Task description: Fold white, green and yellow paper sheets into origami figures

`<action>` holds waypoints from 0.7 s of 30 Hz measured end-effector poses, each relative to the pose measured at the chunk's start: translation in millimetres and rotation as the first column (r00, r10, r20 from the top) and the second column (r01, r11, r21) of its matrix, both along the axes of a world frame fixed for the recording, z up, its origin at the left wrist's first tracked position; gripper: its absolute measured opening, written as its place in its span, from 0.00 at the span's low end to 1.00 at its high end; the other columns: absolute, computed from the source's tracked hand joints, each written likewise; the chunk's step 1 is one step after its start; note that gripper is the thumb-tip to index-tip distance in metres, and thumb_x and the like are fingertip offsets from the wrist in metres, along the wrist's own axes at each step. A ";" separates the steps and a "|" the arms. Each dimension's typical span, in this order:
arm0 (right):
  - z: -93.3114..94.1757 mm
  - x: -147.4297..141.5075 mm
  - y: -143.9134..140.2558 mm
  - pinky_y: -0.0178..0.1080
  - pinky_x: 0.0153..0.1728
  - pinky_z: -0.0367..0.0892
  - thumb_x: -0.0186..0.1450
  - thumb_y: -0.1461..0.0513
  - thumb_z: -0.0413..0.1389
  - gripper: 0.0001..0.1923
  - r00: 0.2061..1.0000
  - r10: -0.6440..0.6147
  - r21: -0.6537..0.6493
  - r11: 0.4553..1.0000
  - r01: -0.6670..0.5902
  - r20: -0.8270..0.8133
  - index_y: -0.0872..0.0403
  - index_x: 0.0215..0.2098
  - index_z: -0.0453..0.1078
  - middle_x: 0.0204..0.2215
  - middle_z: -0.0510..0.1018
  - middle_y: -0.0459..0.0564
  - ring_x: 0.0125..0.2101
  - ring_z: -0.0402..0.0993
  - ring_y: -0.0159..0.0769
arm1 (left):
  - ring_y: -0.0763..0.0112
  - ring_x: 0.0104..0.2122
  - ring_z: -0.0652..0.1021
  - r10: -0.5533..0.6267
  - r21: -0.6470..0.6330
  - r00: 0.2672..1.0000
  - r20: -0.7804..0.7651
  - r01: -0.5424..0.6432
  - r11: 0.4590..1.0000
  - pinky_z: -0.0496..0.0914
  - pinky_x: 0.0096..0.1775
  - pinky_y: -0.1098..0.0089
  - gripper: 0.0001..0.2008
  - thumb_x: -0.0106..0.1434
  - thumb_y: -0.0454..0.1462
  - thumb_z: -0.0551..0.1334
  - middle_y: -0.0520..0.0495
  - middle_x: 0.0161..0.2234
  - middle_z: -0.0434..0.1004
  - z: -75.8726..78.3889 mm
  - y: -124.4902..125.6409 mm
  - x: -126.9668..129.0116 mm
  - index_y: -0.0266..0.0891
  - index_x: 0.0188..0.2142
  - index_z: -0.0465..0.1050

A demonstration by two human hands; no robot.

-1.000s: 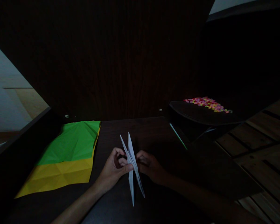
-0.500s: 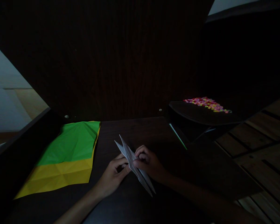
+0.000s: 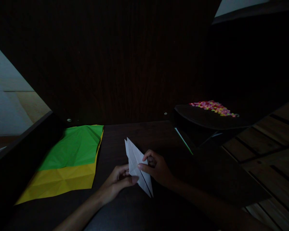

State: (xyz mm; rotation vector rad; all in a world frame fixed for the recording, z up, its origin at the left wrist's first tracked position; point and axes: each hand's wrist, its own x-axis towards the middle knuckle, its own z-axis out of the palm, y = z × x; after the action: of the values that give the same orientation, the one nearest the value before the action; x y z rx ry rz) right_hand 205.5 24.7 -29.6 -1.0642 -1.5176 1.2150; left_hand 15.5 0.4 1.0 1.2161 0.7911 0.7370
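Left hand (image 3: pixel 117 179): slanted inward; white folded paper (image 3: pixel 135 157) pinched between thumb on its face and fingers curled behind.
Right hand (image 3: pixel 159 168): slanted inward; the paper's right edge pinched by thumb and bent forefinger.
Paper: held tilted between both hands' fingertips.
Green sheet (image 3: pixel 74 146): laid on a yellow sheet (image 3: pixel 62 181), left of the fingers.
Colourful pieces (image 3: pixel 214 107): heaped well beyond the right fingers.

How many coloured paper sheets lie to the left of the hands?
2: the creased green paper sheet on top, and the creased yellow paper sheet beneath it, its near part showing. More could be hidden underneath.
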 end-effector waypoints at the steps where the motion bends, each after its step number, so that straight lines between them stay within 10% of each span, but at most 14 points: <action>1: 0.0 -0.1 -0.2 0.30 0.20 0.53 0.55 0.60 0.64 0.12 1.000 0.000 0.007 1.000 0.000 0.010 0.53 0.29 0.64 0.19 0.64 0.38 0.19 0.59 0.26 | 0.63 0.35 0.76 0.019 0.006 0.999 -0.036 -0.019 1.000 0.68 0.40 0.67 0.12 0.58 0.38 0.63 0.48 0.33 0.80 0.6 0.9 0.5 0.37 0.41 0.79; 21: 2.9 0.9 -2.2 0.27 0.14 0.60 0.57 0.56 0.62 0.18 0.965 0.183 -0.221 0.950 -0.222 -0.186 0.52 0.38 0.60 0.28 0.74 0.43 0.19 0.67 0.26 | 0.64 0.30 0.76 0.064 -0.036 0.989 -0.133 -0.069 0.997 0.67 0.34 0.70 0.19 0.60 0.49 0.62 0.48 0.28 0.80 -6.9 7.3 1.2 0.33 0.32 0.80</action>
State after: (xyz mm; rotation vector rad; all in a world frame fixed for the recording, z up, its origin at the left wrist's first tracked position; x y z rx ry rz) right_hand 206.4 22.5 -26.7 -0.9508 -1.4028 1.6238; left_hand 16.7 7.7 -5.9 1.2163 0.9553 0.6967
